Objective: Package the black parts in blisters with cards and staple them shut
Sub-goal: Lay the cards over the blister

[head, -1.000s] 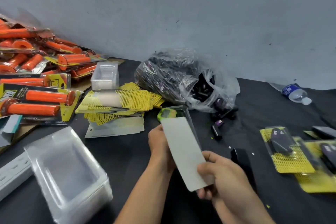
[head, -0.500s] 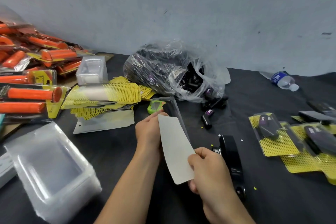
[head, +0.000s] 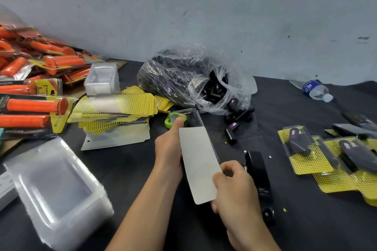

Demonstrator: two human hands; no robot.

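Your left hand [head: 169,150] grips the clear plastic blister [head: 195,118] along its left edge, one finger stretched up its side. Your right hand [head: 234,187] pinches the lower corner of the white-backed rectangular card [head: 199,164] held against that blister, above the dark surface [head: 306,220]. A black stapler [head: 257,175] lies just beside your right hand. The clear plastic bag of black parts [head: 193,81] sits farther back.

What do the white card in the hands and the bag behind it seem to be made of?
White card: probably thin matte cardboard; it curves slightly and shows no glare. Bag: thin clear plastic film, glossy; it is crumpled, glints, and black parts show through.
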